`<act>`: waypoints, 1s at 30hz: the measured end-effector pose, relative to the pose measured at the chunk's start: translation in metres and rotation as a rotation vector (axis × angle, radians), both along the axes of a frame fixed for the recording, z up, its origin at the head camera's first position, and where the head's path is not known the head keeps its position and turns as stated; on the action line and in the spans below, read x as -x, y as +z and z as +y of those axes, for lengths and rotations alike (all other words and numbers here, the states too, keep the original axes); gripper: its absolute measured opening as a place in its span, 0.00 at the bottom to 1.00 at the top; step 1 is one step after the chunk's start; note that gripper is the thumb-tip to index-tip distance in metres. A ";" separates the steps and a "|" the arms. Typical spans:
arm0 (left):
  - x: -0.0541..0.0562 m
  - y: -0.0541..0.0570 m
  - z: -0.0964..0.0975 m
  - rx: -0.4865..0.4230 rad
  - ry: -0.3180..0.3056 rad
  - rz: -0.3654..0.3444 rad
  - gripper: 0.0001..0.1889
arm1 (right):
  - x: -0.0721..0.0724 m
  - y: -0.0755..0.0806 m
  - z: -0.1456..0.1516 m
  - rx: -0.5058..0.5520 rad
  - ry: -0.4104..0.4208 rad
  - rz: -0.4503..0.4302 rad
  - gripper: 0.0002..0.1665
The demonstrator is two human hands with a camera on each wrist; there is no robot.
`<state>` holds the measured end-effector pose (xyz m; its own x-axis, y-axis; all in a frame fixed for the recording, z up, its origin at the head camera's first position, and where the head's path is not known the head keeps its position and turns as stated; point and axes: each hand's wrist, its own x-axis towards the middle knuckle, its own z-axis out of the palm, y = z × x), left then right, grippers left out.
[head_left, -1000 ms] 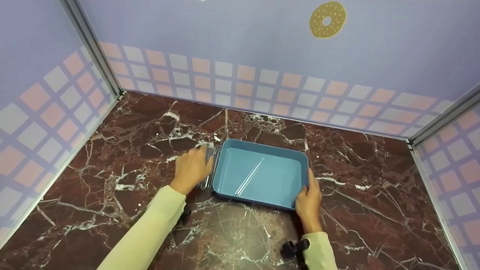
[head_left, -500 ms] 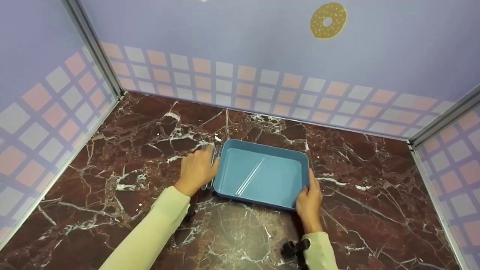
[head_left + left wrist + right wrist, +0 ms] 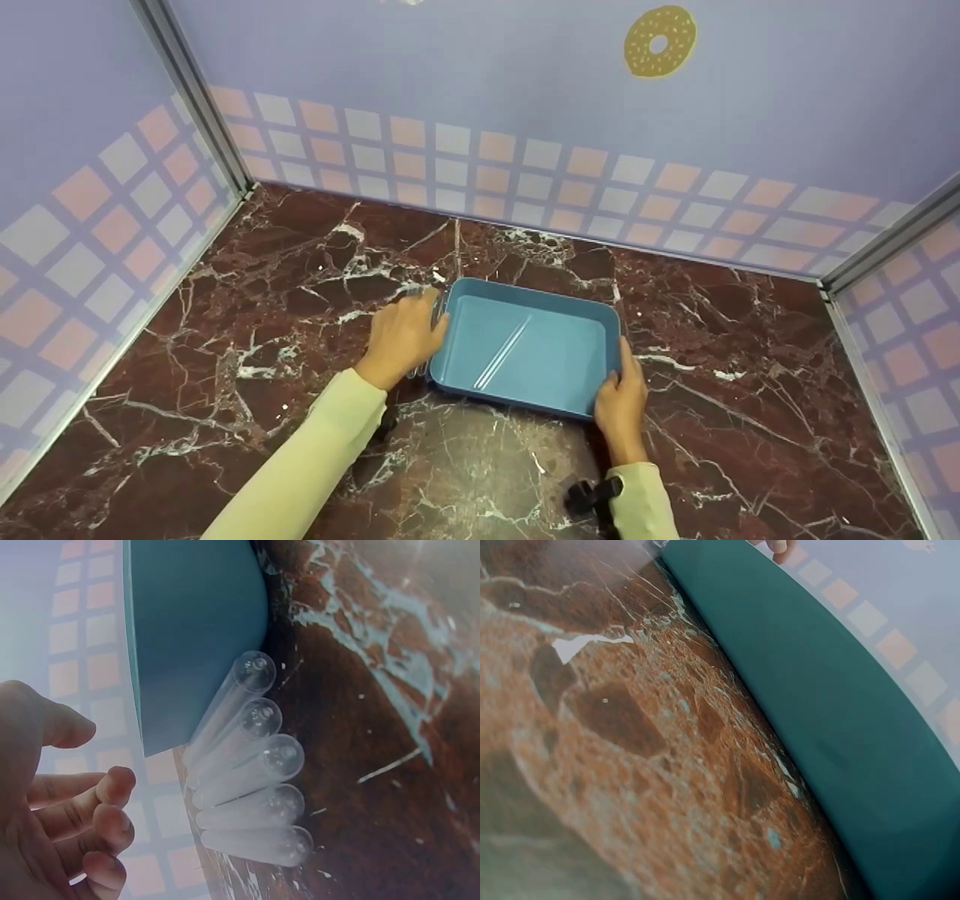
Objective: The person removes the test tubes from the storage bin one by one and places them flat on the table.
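Note:
A blue rectangular tray (image 3: 570, 352) lies on the marbled surface with one clear test tube (image 3: 504, 351) slanting across its floor. My right hand (image 3: 622, 397) grips the tray's right side near the front corner, thumb over the rim. My left hand (image 3: 405, 337) is at the tray's left side, above several clear test tubes (image 3: 255, 765). They lie side by side against the outer wall, rounded ends toward the wrist camera. In the left wrist view the fingers (image 3: 112, 825) are bent loosely, apart from the tubes and holding nothing. From the head, this hand hides most of those tubes.
Lilac wall panels (image 3: 480, 90) with pink and white squares stand at the back and both sides. Metal corner posts (image 3: 202, 97) join them. The dark red marbled surface (image 3: 750, 390) extends around the tray.
My left hand has shifted a little to the right, closer to the tray's left rim and over the tubes. The right hand and tray keep their places.

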<state>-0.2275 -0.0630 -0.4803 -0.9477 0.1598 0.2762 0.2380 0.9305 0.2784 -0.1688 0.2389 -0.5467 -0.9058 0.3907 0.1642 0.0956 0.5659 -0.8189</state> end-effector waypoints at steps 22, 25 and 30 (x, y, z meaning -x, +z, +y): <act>-0.002 -0.003 0.011 0.005 -0.079 0.016 0.20 | 0.001 0.001 0.000 0.006 -0.015 0.026 0.34; -0.003 -0.004 0.013 0.015 -0.077 -0.003 0.21 | 0.000 0.001 0.000 0.008 -0.010 0.022 0.33; -0.002 -0.005 0.014 0.014 -0.090 0.001 0.20 | 0.000 0.001 0.001 0.011 -0.010 0.010 0.33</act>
<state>-0.2250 -0.0490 -0.4855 -0.9290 0.2483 0.2745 0.3213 0.9092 0.2648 -0.1689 0.2396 -0.5461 -0.8999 0.4019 0.1691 0.0930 0.5556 -0.8262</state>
